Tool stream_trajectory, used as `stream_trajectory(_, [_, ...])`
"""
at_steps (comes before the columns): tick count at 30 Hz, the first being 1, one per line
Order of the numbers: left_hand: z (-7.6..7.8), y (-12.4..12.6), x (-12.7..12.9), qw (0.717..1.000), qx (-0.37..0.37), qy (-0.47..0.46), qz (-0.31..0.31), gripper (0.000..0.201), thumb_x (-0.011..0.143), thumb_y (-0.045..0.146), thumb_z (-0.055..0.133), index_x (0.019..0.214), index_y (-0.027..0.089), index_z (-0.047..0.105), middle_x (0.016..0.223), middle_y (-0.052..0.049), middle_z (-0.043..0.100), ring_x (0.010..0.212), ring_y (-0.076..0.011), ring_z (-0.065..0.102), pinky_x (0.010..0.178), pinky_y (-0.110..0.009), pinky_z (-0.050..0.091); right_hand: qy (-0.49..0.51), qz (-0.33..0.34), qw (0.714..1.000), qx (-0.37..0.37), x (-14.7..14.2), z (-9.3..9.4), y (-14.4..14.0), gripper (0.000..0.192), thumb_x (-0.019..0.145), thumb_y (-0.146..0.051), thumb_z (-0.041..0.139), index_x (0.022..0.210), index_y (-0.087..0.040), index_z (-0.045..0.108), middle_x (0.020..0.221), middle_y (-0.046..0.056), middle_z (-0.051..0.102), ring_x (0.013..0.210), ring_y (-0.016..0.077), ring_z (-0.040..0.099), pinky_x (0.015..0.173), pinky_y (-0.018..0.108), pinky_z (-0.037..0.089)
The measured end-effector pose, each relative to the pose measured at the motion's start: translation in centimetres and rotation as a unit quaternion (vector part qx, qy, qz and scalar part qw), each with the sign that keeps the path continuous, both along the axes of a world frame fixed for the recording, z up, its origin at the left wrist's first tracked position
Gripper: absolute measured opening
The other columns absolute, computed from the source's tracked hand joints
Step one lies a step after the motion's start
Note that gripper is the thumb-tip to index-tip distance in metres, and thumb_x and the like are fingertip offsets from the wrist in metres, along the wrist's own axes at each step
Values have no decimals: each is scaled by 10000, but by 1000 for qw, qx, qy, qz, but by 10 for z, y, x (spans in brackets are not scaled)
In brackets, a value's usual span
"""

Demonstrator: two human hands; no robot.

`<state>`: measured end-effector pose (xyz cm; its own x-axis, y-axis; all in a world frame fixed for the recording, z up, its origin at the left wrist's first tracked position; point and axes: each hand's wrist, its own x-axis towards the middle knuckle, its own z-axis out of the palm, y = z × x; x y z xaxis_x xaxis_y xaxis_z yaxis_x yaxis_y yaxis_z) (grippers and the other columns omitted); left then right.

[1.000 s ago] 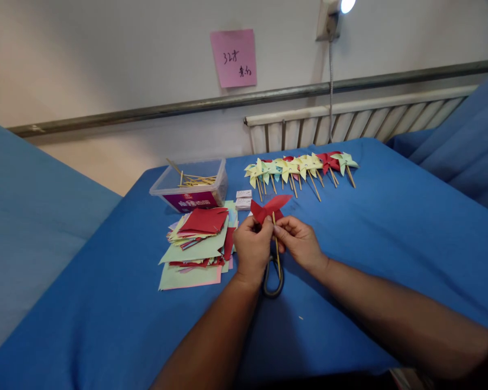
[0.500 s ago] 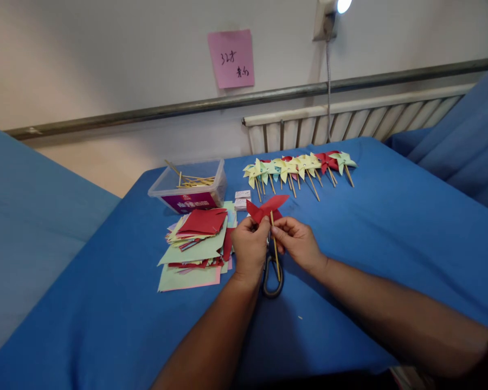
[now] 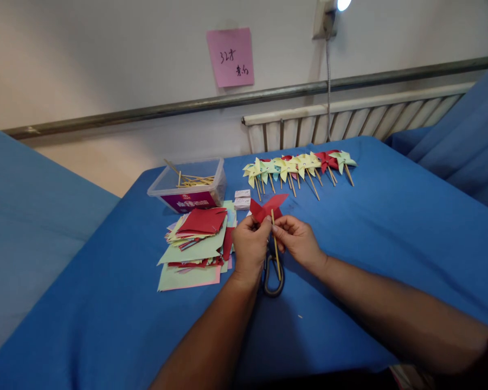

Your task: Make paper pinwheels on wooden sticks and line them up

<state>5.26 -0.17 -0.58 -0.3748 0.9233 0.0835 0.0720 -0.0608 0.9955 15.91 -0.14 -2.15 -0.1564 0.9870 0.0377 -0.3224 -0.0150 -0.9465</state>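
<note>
Between my hands is a red paper pinwheel (image 3: pixel 269 207) with folded blades. My left hand (image 3: pixel 250 244) is closed on it, the thumb near its centre. A thin wooden stick (image 3: pixel 276 252) hangs down in front of the pinwheel, its upper end against the paper. Fingers and thumb of my right hand (image 3: pixel 296 238) pinch at the stick just below its top; what joins stick and paper is hidden. Beneath my hands lie scissors (image 3: pixel 273 292), black handle loops toward me, their blades covered by my hands.
Left of my hands lies a stack of coloured paper (image 3: pixel 193 246). Behind it stands a clear plastic box (image 3: pixel 187 192) of wooden sticks. Two small white boxes (image 3: pixel 242 203) sit beside it. A row of finished pinwheels (image 3: pixel 299 167) lies at the back of the blue-covered table (image 3: pixel 361 233).
The red pinwheel has turned slightly, so its left blade shows differently. Both hands keep their grip and have hardly moved.
</note>
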Motion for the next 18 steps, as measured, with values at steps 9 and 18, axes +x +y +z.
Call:
stream_trajectory(9, [-1, 6, 0, 990, -7, -135, 33, 217, 622, 316, 750, 697, 130, 669, 616, 9, 633, 528, -93, 525, 542, -220, 398, 90, -49, 995, -13, 4, -2, 2, 293, 796, -447, 679, 774, -208, 511, 538, -69, 589, 416, 84, 531, 434, 207, 461])
stream_trajectory(18, [1, 6, 0, 967, -39, -248, 44, 256, 599, 311, 761, 635, 152, 564, 576, 21, 609, 491, -94, 524, 533, -235, 414, 97, -124, 987, 12, 9, 7, -1, 224, 853, -419, 617, 859, -232, 493, 580, -71, 605, 479, 110, 596, 509, 243, 517])
